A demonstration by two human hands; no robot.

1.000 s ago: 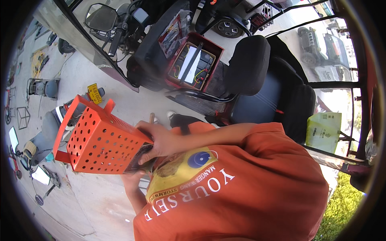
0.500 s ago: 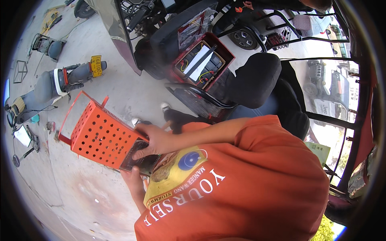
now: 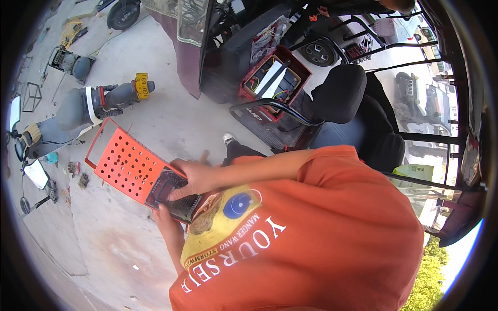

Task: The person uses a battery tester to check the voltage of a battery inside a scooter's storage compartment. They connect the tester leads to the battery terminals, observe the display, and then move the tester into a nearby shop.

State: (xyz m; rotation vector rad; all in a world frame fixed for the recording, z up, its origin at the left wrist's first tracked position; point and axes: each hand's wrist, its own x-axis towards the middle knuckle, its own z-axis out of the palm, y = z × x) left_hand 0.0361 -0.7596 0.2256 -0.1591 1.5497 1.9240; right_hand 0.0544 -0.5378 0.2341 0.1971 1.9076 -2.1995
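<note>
1. The orange case (image 3: pixel 129 165), a box with rows of round holes, is off the ground (image 3: pixel 119 249), held in both hands in front of the person's orange shirt (image 3: pixel 332 217).
2. A loop handle (image 3: pixel 97 140) stands out from the case's far end; a black panel (image 3: pixel 164 185) covers the end nearest the shirt.
3. The right hand (image 3: pixel 196 178) grips the case at its panel end. Its thumb is laid flat across the black panel, and the other fingers go over the case's upper side; whether they are spread or pressed together I cannot tell.
4. The left hand (image 3: pixel 167 224) is at the case's lower side, by the same end. Its thumb bears on the panel's edge; the remaining fingers are hidden under the case, so their spacing I cannot tell.
5. Above and left of the case in the view, well apart, is a grey scooter (image 3: pixel 71 113) with a yellow plate (image 3: pixel 141 86).
6. Above and right of the case is an open red box (image 3: pixel 296 61) with a white sheet (image 3: pixel 272 80) inside; a black backrest (image 3: pixel 340 93) stands farther right of the case.
7. Also above and right of the case, nearer to it, one shoe (image 3: pixel 228 138) shows.
</note>
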